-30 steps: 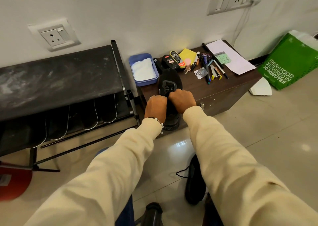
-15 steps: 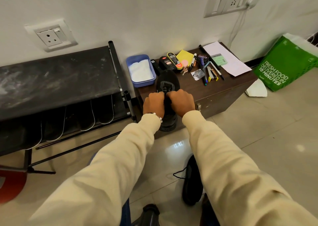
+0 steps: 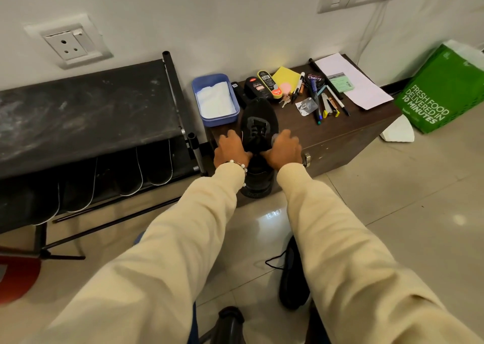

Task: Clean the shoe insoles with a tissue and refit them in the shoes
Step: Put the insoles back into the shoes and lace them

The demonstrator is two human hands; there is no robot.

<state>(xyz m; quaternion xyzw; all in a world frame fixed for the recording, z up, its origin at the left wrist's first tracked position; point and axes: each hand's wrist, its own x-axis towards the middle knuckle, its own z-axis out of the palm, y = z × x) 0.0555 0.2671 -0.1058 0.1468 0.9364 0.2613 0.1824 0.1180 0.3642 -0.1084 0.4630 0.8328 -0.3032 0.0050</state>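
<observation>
Hands parted over the last second: knuckles almost touching above the shoe's point(image 3: 259, 126) laces a moment ago, now spread to the two flanks. Left hand point(image 3: 230, 148) at the shoe's 9 o'clock, fingers loosely curled against the upper; right hand point(image 3: 284, 148) at 3 o'clock, likewise curled along the side, thumbs turned in toward the tongue. Whether gripping the collar or only pressing on it cannot be told, fingertips being hidden behind the shoe. Shoe unmoved: toe toward the wall at 12 o'clock, sole on the bench point(image 3: 340, 131), heel overhanging the near edge. Tissue point(image 3: 216, 100) untouched in the blue tub point(image 3: 196, 88), just beside the toe at 10 o'clock. Second shoe point(image 3: 293, 278) on the floor at 6 o'clock, between the sleeves, lace trailing. No insole visible anywhere, the opening hidden in shadow between the wrists. Probably a widening of the mouth, either to draw the insole out or to seat it back; which of these, not readable. Polish tins, pens and papers farther along the bench at 1 to 2 o'clock, apart from the work.
</observation>
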